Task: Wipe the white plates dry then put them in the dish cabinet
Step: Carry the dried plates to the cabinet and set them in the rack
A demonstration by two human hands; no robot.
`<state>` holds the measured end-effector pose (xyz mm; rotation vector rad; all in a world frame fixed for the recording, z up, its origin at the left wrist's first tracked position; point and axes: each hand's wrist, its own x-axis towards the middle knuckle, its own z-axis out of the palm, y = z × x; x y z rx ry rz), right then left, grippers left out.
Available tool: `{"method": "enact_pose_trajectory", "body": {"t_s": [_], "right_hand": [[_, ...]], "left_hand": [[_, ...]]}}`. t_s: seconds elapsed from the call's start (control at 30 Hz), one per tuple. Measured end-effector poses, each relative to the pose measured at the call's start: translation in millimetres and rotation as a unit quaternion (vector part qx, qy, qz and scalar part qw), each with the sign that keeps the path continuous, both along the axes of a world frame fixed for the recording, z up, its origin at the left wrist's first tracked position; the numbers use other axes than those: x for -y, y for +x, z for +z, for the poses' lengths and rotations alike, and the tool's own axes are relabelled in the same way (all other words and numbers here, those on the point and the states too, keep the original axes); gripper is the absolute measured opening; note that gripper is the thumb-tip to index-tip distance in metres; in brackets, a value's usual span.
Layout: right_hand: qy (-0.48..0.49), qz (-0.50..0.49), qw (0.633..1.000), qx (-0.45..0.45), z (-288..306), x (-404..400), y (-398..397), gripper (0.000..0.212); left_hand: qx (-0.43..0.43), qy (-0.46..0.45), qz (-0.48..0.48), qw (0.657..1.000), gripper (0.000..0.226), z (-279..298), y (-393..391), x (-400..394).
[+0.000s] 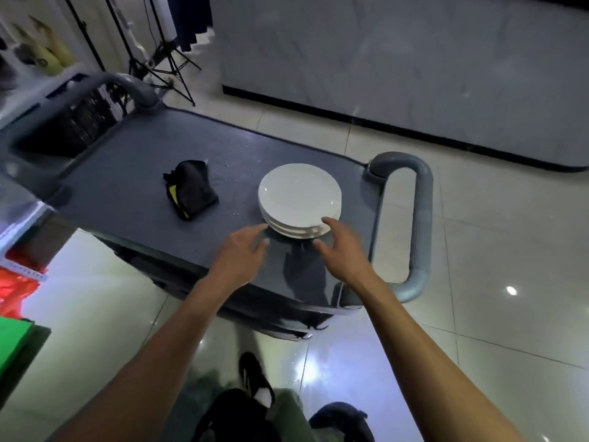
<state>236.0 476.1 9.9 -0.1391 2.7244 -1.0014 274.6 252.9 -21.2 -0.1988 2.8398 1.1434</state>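
Observation:
A stack of white plates (299, 194) sits on the grey top of a service cart (134, 186), near its right end. My left hand (243, 250) hovers just left of the stack's near edge with fingers spread and holds nothing. On the other side, my right hand (339, 245) has its fingers extended, the fingertips at the stack's near right rim. A crumpled black cloth with a yellow patch (191, 188) lies on the cart to the left of the plates.
The cart has a grey loop handle (420, 224) at its right end and another (127, 82) at the far left. A grey marbled counter wall (398, 74) stands behind. Tripod legs (169, 71) stand at the back left. My feet (255, 378) are on the glossy tiled floor.

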Motion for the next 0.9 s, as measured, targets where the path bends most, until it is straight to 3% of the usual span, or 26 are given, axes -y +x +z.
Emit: {"method": "enact_pose_trajectory", "body": {"t_s": [0.23,0.47,0.6,0.73,0.9], "right_hand": [[-0.051,-0.094,0.994,0.038,-14,2,-46,0.05],[-0.08,-0.137,0.984,0.084,-27,-6,-88,0.05],[-0.089,-0.14,0.981,0.104,-33,-8,-102,0.052],[-0.101,-0.154,0.977,0.108,-40,-8,-112,0.049],[-0.117,-0.167,0.972,0.12,-43,-5,-127,0.049]], "left_hand": [[0.006,0.03,0.04,0.999,0.053,-7,-74,3],[0.086,0.076,0.104,0.988,0.062,-12,-122,-4],[0.107,0.118,0.153,0.975,0.054,-10,-137,-9],[0.112,0.134,0.193,0.966,0.027,-11,-147,-10],[0.141,0.162,0.238,0.947,0.022,-13,-155,-7]]}}
